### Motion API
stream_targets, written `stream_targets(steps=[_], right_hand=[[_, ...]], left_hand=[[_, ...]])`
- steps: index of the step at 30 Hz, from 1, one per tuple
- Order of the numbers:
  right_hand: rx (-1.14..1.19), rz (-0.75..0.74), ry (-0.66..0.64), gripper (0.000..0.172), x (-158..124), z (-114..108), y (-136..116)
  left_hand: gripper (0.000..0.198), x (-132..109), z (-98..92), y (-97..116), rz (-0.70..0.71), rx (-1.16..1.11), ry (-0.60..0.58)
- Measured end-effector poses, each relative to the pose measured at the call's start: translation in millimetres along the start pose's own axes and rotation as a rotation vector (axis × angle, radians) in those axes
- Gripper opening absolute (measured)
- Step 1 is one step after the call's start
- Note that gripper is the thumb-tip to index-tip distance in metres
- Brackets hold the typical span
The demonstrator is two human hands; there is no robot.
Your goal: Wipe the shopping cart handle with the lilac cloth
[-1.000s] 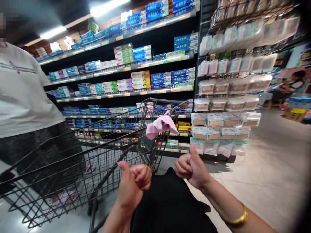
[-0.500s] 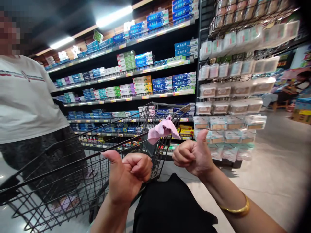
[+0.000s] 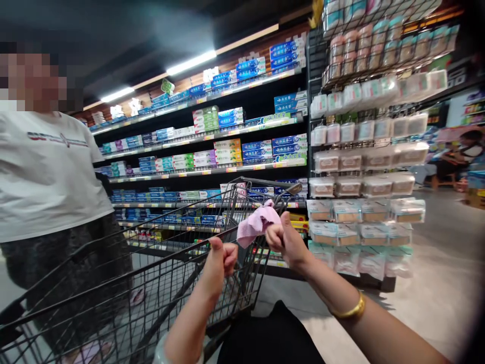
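My left hand (image 3: 221,265) is curled into a fist with its thumb up, in front of the side of a black wire shopping cart (image 3: 178,253). My right hand (image 3: 290,241), wearing a gold bangle (image 3: 350,307) at the wrist, makes the same thumb-up fist. Neither fist shows anything in it. A crumpled pink cloth (image 3: 255,223) hangs over the cart's end, just left of my right hand. The fingers overlap its edge in the view; whether they touch it I cannot tell.
A person in a white shirt (image 3: 49,177) stands at the left beyond the cart. Shelves of boxed toothpaste (image 3: 227,154) run behind. Hanging packs (image 3: 364,187) fill a rack at the right, with grey floor (image 3: 439,263) beside it.
Both hands have moved farther forward, keeping their thumbs up; the right is now closer to the pink cloth. The view has tilted up slightly, so shelves and cart sit lower.
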State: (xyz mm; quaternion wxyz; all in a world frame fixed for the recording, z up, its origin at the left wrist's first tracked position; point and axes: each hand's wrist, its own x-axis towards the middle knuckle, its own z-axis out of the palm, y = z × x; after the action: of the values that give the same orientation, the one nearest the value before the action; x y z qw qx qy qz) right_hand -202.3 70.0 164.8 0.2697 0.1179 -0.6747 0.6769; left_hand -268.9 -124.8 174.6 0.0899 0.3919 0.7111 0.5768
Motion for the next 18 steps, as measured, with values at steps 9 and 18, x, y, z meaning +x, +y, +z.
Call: stream_targets(steps=[9,18], right_hand=[[-1.415,-0.260,-0.089,0.024,70,-13,13],[-1.058,-0.864,0.213,0.019,40,0,61]], left_hand=[[0.083,57,-64.4,8,0.209,0.709,0.185],[0.072,77,-58.1,-20,0.047,1.177,-0.073]])
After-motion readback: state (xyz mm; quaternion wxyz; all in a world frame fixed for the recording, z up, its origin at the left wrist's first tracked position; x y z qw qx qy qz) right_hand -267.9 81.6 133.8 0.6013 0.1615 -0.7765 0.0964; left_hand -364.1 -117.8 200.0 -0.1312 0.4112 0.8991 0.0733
